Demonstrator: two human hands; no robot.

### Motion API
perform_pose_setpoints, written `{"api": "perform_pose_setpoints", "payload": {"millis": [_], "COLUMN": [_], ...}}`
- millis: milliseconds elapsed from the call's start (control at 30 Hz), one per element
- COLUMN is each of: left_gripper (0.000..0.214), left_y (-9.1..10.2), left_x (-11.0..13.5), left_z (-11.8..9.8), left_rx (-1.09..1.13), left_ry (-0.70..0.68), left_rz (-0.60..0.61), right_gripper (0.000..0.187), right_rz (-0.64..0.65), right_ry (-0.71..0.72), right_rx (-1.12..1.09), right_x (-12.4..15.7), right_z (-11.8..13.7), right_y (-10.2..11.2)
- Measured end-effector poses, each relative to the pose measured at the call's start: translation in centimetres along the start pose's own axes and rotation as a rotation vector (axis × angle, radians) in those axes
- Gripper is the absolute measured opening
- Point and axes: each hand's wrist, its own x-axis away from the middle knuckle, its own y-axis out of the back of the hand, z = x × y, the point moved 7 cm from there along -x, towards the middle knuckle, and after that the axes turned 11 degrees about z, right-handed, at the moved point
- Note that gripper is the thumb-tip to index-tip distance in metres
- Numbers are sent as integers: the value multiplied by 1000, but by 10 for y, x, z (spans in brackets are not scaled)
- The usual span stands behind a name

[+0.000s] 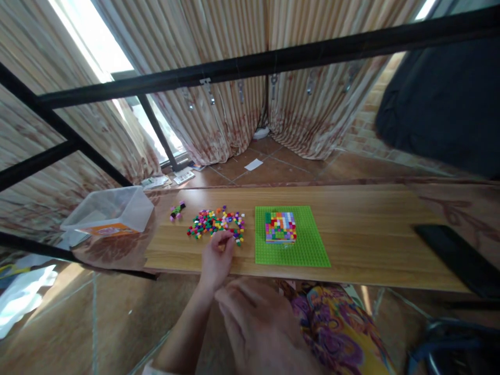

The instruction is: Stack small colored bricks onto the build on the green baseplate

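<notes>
My left hand (217, 256) is at the near edge of a loose pile of small coloured building bricks (211, 221), its thumb and fingers pinched together. Whatever may be between those fingertips is hidden. Closer to the camera, my right hand (260, 323) hovers in front of the board's near edge with its fingers curled together; its fingertips are turned from view. A square block built of many-coloured bricks (280, 227) stands on a green studded baseplate (308, 250), right of the pile. Neither hand touches the baseplate.
The wooden board (363, 234) carries a small cluster of pink, black and green bricks (177, 210) at left and a dark flat object (457, 255) at right. A clear plastic bin (113, 208) stands beyond its left end. A black metal rail (242, 65) crosses above.
</notes>
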Motion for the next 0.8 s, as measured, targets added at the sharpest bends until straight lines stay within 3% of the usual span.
{"api": "perform_pose_setpoints", "payload": {"millis": [67,200,333,600,800], "left_gripper": [13,12,7,3,3], "left_y": [3,2,2,7,4], "left_x": [9,34,54,57,55], "left_z": [-21,-81,-120,-131,-123], "left_rx": [273,488,508,444,454], "left_ry": [18,-21,-126,-200,-126], "left_rz": [-8,171,323,314,318], "right_gripper": [17,19,17,11,12], "right_rz": [-154,-292,-291,-379,-380], "right_ry": [-153,-365,-332,-276,-350], "right_rx": [-115,-297,-433,-729,-988], "right_x": [1,8,9,8,6], "right_z": [-12,-33,-35,-33,-42], "right_y": [24,49,48,47,44]}}
